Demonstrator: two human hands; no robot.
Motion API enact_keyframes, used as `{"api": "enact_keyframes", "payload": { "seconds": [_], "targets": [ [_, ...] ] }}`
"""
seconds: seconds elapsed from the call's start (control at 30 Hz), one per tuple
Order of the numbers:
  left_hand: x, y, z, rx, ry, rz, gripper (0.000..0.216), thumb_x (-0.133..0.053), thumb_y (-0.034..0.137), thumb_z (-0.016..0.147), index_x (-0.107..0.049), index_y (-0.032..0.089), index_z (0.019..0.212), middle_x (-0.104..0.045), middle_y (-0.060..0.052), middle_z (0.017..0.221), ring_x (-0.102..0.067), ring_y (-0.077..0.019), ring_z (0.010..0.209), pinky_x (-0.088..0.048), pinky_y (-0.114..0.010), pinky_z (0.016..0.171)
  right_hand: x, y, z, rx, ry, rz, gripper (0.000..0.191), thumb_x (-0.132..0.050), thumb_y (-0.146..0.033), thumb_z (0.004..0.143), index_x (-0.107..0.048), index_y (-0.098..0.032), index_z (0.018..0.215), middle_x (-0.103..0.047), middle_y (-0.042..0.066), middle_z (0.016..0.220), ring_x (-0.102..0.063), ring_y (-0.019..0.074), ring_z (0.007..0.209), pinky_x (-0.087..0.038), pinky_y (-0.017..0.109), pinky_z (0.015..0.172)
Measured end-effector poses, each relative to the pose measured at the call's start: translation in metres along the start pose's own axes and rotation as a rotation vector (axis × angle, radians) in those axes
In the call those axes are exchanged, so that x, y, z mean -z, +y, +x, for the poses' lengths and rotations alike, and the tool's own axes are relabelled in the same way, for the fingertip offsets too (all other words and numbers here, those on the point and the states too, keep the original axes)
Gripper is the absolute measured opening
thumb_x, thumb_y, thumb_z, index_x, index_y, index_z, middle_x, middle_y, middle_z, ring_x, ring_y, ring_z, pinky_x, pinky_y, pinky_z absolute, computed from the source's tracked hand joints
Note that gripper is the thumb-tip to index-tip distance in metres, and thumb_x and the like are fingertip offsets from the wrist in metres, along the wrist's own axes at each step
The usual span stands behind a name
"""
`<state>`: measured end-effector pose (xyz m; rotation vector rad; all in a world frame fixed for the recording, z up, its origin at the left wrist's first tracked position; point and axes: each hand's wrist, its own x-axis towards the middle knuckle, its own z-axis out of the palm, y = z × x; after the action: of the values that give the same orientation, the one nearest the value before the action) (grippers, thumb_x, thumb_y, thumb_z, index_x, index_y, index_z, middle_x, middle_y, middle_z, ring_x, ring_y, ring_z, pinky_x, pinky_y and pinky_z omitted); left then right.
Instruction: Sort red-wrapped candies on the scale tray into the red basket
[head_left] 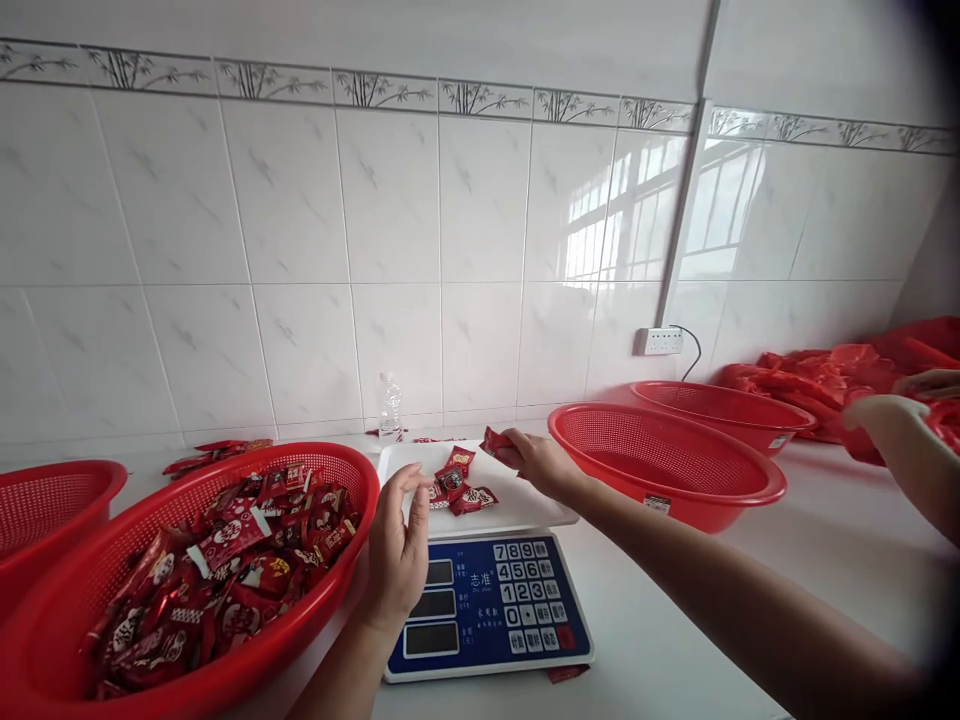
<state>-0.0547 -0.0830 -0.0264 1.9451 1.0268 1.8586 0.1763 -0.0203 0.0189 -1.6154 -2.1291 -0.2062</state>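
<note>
A blue electronic scale [487, 605] with a white tray [517, 505] stands in front of me. Several red candy packets [459, 485] lie on the tray. My right hand [534, 462] pinches one red candy packet [495, 442] above the tray's far side. My left hand [399, 545] hovers at the tray's left edge, fingers curled together, with nothing visible in them. Left of the scale, a red oval basket [330, 590] holds a heap of red candy packets [225, 570].
Two red baskets [667, 455] [724, 405] sit to the right, another red basket [45, 505] at far left. A water bottle [389, 408] stands by the tiled wall. Another person's hands [896, 415] work among red bags [825, 375] at the right.
</note>
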Motion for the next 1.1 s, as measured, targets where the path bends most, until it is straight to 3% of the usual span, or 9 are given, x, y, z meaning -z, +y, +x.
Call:
{"api": "enact_keyframes", "payload": {
  "seconds": [0.1, 0.2, 0.37, 0.53, 0.67, 0.8, 0.97, 1.1],
  "targets": [
    [0.0, -0.002, 0.0, 0.0, 0.005, 0.01, 0.029, -0.038, 0.04, 0.095, -0.048, 0.023, 0.116, -0.064, -0.009, 0.105, -0.06, -0.0214, 0.104, -0.046, -0.037, 0.091, 0.016, 0.017, 0.003, -0.062, 0.058, -0.042, 0.029, -0.036, -0.039, 0.096, -0.057, -0.021, 0.103, -0.071, 0.005, 0.084, -0.064, 0.0174, 0.065, -0.035, 0.023, 0.05],
    [0.0, -0.002, 0.0, -0.005, 0.0, 0.025, 0.028, -0.038, 0.039, 0.095, -0.048, 0.022, 0.116, -0.064, -0.008, 0.103, -0.06, -0.0215, 0.103, -0.045, -0.038, 0.093, 0.037, 0.044, 0.002, -0.142, 0.088, -0.084, 0.031, -0.036, -0.042, 0.096, -0.058, -0.022, 0.104, -0.071, 0.005, 0.087, -0.064, 0.0189, 0.07, -0.038, 0.024, 0.052],
    [0.0, -0.004, 0.0, -0.002, -0.018, 0.02, 0.028, -0.039, 0.038, 0.095, -0.046, 0.022, 0.118, -0.062, -0.008, 0.106, -0.057, -0.021, 0.106, -0.04, -0.04, 0.099, 0.068, 0.097, -0.012, -0.357, 0.078, -0.146, 0.03, -0.05, -0.037, 0.093, -0.056, -0.017, 0.114, -0.063, 0.007, 0.106, -0.063, 0.0186, 0.087, -0.052, 0.035, 0.072],
    [0.001, -0.004, 0.001, 0.007, -0.015, 0.023, 0.028, -0.039, 0.038, 0.096, -0.047, 0.022, 0.117, -0.061, -0.007, 0.105, -0.055, -0.0213, 0.107, -0.038, -0.04, 0.1, 0.078, 0.122, -0.027, -0.485, 0.029, -0.155, 0.032, -0.056, -0.032, 0.091, -0.055, -0.017, 0.119, -0.058, 0.008, 0.118, -0.061, 0.0206, 0.097, -0.052, 0.041, 0.081],
    [0.001, -0.004, 0.001, 0.009, -0.022, 0.022, 0.028, -0.037, 0.038, 0.096, -0.045, 0.022, 0.118, -0.061, -0.008, 0.105, -0.056, -0.0203, 0.104, -0.039, -0.039, 0.098, 0.064, 0.097, -0.021, -0.322, -0.009, -0.099, 0.032, -0.055, -0.032, 0.091, -0.054, -0.017, 0.119, -0.058, 0.008, 0.119, -0.06, 0.0209, 0.099, -0.052, 0.042, 0.082],
    [0.001, -0.008, 0.0, 0.03, -0.006, 0.036, 0.031, -0.038, 0.039, 0.096, -0.046, 0.021, 0.119, -0.062, -0.009, 0.106, -0.058, -0.0206, 0.102, -0.043, -0.039, 0.094, 0.036, 0.036, -0.008, 0.007, -0.14, 0.031, 0.037, -0.051, -0.041, 0.091, -0.055, -0.022, 0.123, -0.056, 0.009, 0.127, -0.057, 0.0228, 0.108, -0.047, 0.041, 0.091],
    [0.001, -0.009, 0.002, 0.01, 0.0, 0.044, 0.031, -0.037, 0.039, 0.096, -0.046, 0.021, 0.119, -0.063, -0.008, 0.105, -0.058, -0.0201, 0.103, -0.042, -0.04, 0.095, 0.007, -0.035, -0.005, 0.396, -0.35, 0.153, 0.061, -0.062, -0.052, 0.079, -0.046, -0.034, 0.136, -0.052, 0.004, 0.136, -0.053, 0.0237, 0.118, -0.044, 0.035, 0.096],
    [0.001, -0.007, 0.002, 0.019, -0.007, 0.05, 0.03, -0.037, 0.038, 0.096, -0.046, 0.021, 0.12, -0.062, -0.008, 0.105, -0.058, -0.0197, 0.103, -0.042, -0.039, 0.095, -0.008, -0.054, -0.003, 0.479, -0.334, 0.158, 0.045, -0.055, -0.035, 0.087, -0.052, -0.028, 0.131, -0.055, 0.009, 0.131, -0.053, 0.0249, 0.117, -0.042, 0.04, 0.097]
  ]
}}
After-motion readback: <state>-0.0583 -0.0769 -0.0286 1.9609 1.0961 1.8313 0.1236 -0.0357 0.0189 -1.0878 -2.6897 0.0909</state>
